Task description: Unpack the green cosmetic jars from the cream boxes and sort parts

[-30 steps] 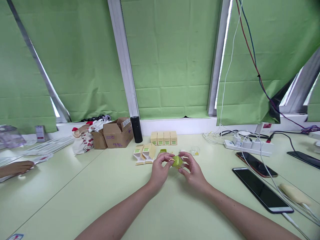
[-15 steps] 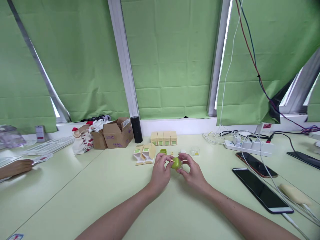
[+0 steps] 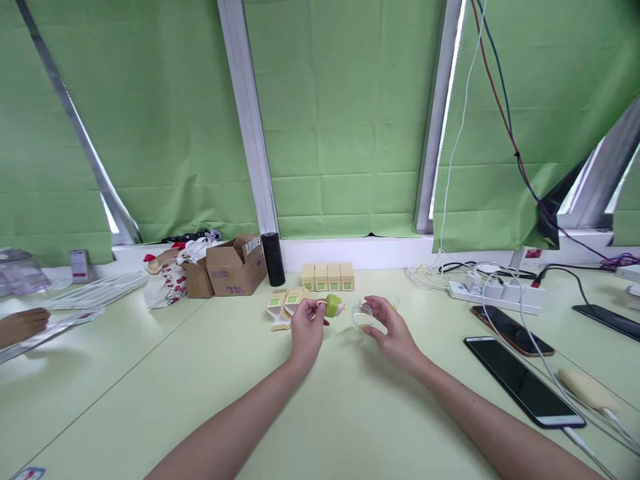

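Note:
My left hand (image 3: 308,330) pinches a small rounded green piece (image 3: 332,305) between thumb and fingers. This piece has a pale part and a yellowish tip on its right side, and a cream loop near my fingertips. To the right, my right hand (image 3: 394,332) grips a small clear plastic cup (image 3: 359,317) by its side. The green piece and the cup are a short distance apart, both over the table. Behind my right fingers another small clear item (image 3: 395,301) is partly hidden. Two opened cream boxes (image 3: 277,308) stand just behind my left hand, which covers part of one.
Several closed small boxes (image 3: 327,275) stand in a row at the back. Left of them are a black cylinder (image 3: 273,260) and a cardboard box (image 3: 235,273). Phones (image 3: 523,380) and a power strip (image 3: 500,298) with cables lie right. Another person's hand (image 3: 23,327) is far left.
My hands have moved apart, and the clear cup is now away from the green piece. The green piece has shifted left with my left hand. The other person's hand moved slightly left.

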A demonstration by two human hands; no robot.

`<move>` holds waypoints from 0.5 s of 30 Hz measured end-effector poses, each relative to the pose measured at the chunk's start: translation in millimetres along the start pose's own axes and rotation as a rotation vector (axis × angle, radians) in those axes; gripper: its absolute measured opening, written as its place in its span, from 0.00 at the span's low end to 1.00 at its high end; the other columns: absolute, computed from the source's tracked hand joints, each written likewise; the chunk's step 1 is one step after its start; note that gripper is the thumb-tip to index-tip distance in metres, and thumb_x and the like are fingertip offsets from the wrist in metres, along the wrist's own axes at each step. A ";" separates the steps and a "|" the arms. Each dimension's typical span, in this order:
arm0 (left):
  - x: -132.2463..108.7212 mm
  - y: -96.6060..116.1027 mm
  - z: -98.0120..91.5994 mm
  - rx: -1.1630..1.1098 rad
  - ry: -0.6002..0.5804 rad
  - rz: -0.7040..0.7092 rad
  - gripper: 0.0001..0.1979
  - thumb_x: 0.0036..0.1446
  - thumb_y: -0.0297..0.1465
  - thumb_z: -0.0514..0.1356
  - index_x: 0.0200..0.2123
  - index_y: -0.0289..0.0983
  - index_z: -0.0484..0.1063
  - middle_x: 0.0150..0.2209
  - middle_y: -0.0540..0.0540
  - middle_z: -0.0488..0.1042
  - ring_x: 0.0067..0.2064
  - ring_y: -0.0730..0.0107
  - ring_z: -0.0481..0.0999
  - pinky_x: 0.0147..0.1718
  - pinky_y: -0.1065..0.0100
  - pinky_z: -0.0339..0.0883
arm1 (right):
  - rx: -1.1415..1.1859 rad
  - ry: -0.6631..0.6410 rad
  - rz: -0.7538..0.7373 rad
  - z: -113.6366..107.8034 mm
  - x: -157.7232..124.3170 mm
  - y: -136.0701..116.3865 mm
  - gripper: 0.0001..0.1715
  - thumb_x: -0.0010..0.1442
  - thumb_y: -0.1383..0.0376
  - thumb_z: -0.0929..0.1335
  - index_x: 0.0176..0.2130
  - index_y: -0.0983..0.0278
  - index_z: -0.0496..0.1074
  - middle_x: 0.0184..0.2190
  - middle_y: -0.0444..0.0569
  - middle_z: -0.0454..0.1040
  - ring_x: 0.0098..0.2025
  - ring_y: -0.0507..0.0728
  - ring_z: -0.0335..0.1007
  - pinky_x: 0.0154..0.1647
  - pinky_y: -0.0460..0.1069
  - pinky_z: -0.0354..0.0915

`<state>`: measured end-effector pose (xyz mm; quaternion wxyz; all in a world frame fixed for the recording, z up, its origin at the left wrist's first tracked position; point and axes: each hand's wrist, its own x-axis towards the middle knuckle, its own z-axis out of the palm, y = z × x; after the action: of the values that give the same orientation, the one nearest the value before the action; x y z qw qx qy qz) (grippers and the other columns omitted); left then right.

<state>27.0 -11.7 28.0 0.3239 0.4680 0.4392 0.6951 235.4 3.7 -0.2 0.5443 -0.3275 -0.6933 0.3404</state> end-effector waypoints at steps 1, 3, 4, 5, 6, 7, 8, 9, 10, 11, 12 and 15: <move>2.9 -3.6 -0.9 -0.025 0.002 -0.060 0.22 0.49 0.48 0.70 0.32 0.37 0.70 0.36 0.44 0.78 0.35 0.67 0.76 0.28 0.69 0.73 | -0.006 0.010 -0.002 -3.6 3.7 0.4 0.30 0.58 0.63 0.72 0.59 0.55 0.66 0.54 0.50 0.75 0.59 0.61 0.72 0.67 0.62 0.63; 5.9 -10.4 -2.8 -0.038 -0.005 -0.128 0.24 0.47 0.49 0.71 0.32 0.36 0.70 0.31 0.46 0.76 0.32 0.68 0.76 0.26 0.68 0.74 | -0.036 0.047 -0.007 -14.9 13.8 1.2 0.31 0.57 0.63 0.72 0.59 0.56 0.68 0.54 0.51 0.76 0.58 0.61 0.72 0.65 0.62 0.64; 6.2 -13.4 -3.5 -0.038 -0.012 -0.151 0.25 0.46 0.50 0.71 0.31 0.35 0.70 0.30 0.46 0.76 0.31 0.68 0.76 0.26 0.68 0.74 | -0.074 0.066 -0.011 -23.0 20.1 1.7 0.30 0.56 0.63 0.72 0.57 0.57 0.69 0.54 0.51 0.76 0.57 0.62 0.72 0.63 0.61 0.67; 6.1 -16.0 -4.1 -0.036 -0.017 -0.167 0.25 0.46 0.50 0.71 0.31 0.35 0.70 0.29 0.46 0.76 0.30 0.68 0.76 0.25 0.67 0.75 | -0.135 0.089 -0.018 -32.6 26.9 2.6 0.29 0.55 0.62 0.73 0.57 0.57 0.71 0.54 0.52 0.76 0.55 0.62 0.72 0.59 0.61 0.69; 5.7 -18.2 -4.4 -0.037 -0.022 -0.182 0.25 0.46 0.50 0.72 0.31 0.35 0.70 0.28 0.46 0.76 0.29 0.69 0.76 0.25 0.67 0.75 | -0.216 0.113 -0.019 -43.7 34.2 4.0 0.29 0.55 0.61 0.73 0.56 0.57 0.71 0.53 0.52 0.76 0.52 0.62 0.72 0.54 0.60 0.72; 5.2 -20.0 -4.6 -0.038 -0.026 -0.194 0.25 0.45 0.50 0.72 0.30 0.35 0.70 0.28 0.46 0.76 0.29 0.69 0.76 0.25 0.67 0.75 | -0.285 0.139 -0.018 -55.8 41.5 6.1 0.29 0.55 0.61 0.73 0.56 0.58 0.71 0.53 0.53 0.76 0.49 0.62 0.72 0.51 0.60 0.73; 4.9 -21.4 -4.6 -0.040 -0.029 -0.203 0.26 0.45 0.50 0.72 0.31 0.35 0.70 0.28 0.46 0.76 0.29 0.69 0.76 0.25 0.67 0.75 | -0.337 0.161 -0.014 -68.6 48.8 8.9 0.30 0.55 0.61 0.72 0.58 0.59 0.70 0.53 0.53 0.76 0.47 0.61 0.72 0.49 0.59 0.73; 4.7 -22.4 -4.5 -0.041 -0.031 -0.209 0.25 0.45 0.50 0.72 0.31 0.35 0.70 0.28 0.46 0.76 0.29 0.70 0.76 0.25 0.68 0.75 | -0.394 0.175 -0.002 -81.5 55.7 12.5 0.31 0.56 0.62 0.72 0.59 0.59 0.69 0.53 0.53 0.76 0.46 0.61 0.72 0.48 0.57 0.73; 4.7 -23.2 -4.4 -0.043 -0.033 -0.213 0.25 0.45 0.49 0.73 0.31 0.34 0.70 0.28 0.46 0.76 0.29 0.70 0.76 0.26 0.68 0.76 | -0.461 0.172 0.025 -94.2 62.2 16.6 0.32 0.56 0.64 0.71 0.59 0.60 0.69 0.53 0.53 0.76 0.46 0.60 0.72 0.48 0.56 0.73; 4.8 -23.6 -4.2 -0.043 -0.033 -0.216 0.25 0.45 0.49 0.73 0.31 0.34 0.70 0.28 0.47 0.76 0.29 0.70 0.76 0.26 0.68 0.76 | -0.549 0.141 0.070 -106.2 68.0 21.1 0.31 0.56 0.65 0.71 0.59 0.60 0.69 0.54 0.52 0.76 0.46 0.59 0.72 0.48 0.55 0.73; 5.1 -23.9 -4.1 -0.043 -0.033 -0.218 0.25 0.45 0.49 0.73 0.31 0.34 0.70 0.28 0.47 0.76 0.29 0.70 0.76 0.26 0.68 0.76 | -0.650 0.102 0.132 -117.2 73.1 25.9 0.30 0.56 0.67 0.70 0.59 0.61 0.70 0.54 0.53 0.76 0.47 0.59 0.72 0.47 0.53 0.72; 5.8 -23.9 -4.0 -0.042 -0.032 -0.222 0.26 0.44 0.50 0.73 0.31 0.35 0.70 0.27 0.47 0.76 0.29 0.70 0.75 0.25 0.68 0.76 | -0.808 0.001 0.265 -142.1 83.5 39.9 0.29 0.53 0.72 0.71 0.54 0.63 0.74 0.51 0.54 0.78 0.44 0.59 0.74 0.47 0.52 0.71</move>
<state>22.2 1.7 7.6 0.4157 0.4206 0.4685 0.6563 361.5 111.0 36.1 0.3238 -0.6010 -0.7227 0.1081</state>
